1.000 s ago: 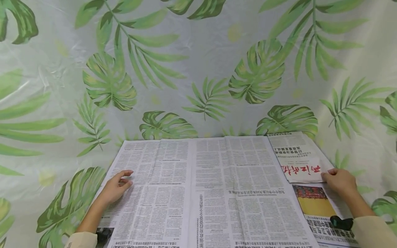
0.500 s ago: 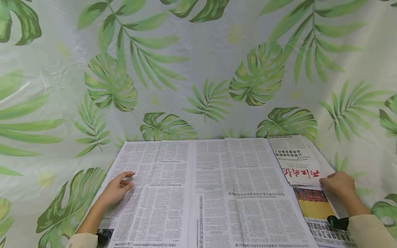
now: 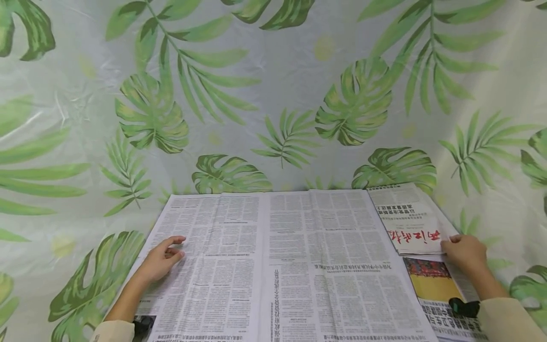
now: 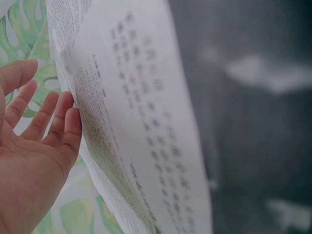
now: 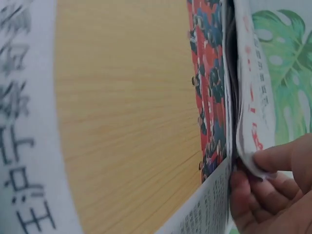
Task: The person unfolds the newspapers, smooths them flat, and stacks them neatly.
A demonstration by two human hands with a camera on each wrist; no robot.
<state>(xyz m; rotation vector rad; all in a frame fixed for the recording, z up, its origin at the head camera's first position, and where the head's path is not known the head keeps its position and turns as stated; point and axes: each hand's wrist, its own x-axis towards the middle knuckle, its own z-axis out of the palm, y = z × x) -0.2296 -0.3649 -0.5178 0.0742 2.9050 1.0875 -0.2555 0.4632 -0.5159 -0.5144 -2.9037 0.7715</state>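
Observation:
A large newspaper lies spread out, print side up, across the middle of the head view. At the far right sits a folded newspaper with red title characters. My right hand pinches the near right corner of this folded newspaper between thumb and fingers; the right wrist view shows the folded newspaper's edge in the thumb and fingers. At the left, my left hand hovers over or rests on the spread newspaper with relaxed, slightly bent fingers. In the left wrist view its fingertips lie beside the newspaper's edge, holding nothing.
Below the folded newspaper lies a page with a red and yellow photo and bold headlines. A leaf-patterned plastic sheet surrounds the papers at the back and sides. Dark straps show at both wrists.
My right hand, still pinching the folded newspaper's corner, has shifted slightly left, and a page edge lifted near it half a second ago lies lower now. The left hand has hardly moved.

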